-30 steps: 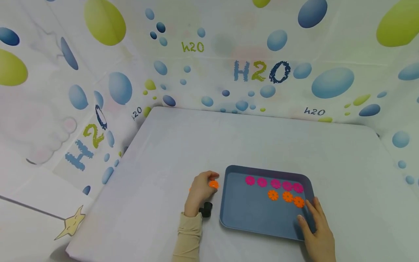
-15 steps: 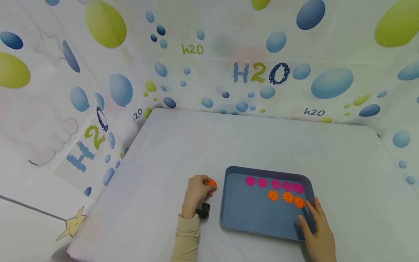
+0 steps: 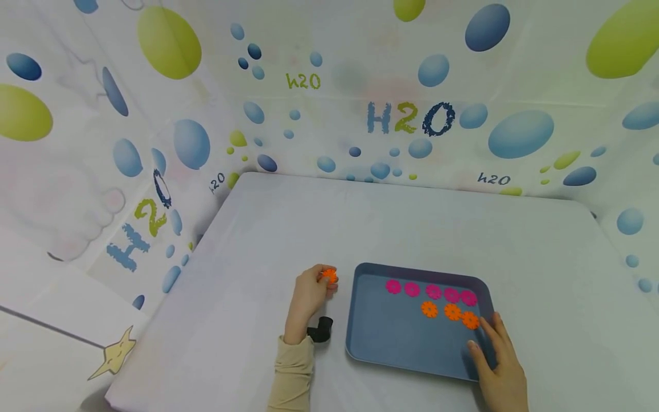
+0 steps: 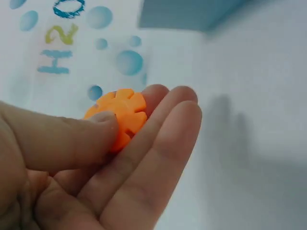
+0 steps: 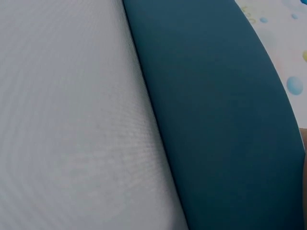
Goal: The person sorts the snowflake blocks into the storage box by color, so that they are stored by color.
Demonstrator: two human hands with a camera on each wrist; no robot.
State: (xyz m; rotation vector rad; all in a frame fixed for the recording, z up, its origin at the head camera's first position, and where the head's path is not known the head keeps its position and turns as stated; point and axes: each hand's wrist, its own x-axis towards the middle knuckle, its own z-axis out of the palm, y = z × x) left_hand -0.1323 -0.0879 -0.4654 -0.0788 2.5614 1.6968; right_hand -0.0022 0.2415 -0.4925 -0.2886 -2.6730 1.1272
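Observation:
Between its thumb and fingers, my left hand (image 3: 308,294) pinches an orange disc (image 4: 129,111) with a notched, flower-like edge. It holds the disc left of the blue-grey tray (image 3: 396,343); in the left wrist view the thumb lies over the disc's face. Inside the tray, a row of magenta notched discs (image 3: 433,292) runs along the far side. Below that row, toward the right, lie 3 more orange discs (image 3: 453,312). My right hand (image 3: 503,369) rests at the tray's right edge, fingers loosely spread, thumb over the inside. The right wrist view shows mostly the tray's outer wall (image 5: 216,120).
White cloth covers the table (image 3: 288,223), which meets a wall sheet (image 3: 340,131) printed with bubbles and "H2O". A small black wrist camera (image 3: 321,330) sits at my left wrist, between it and the tray.
My left hand has gripped the orange disc, then raised and turned it so its face shows. An orange sliver left of that hand no longer shows. The right hand stays put.

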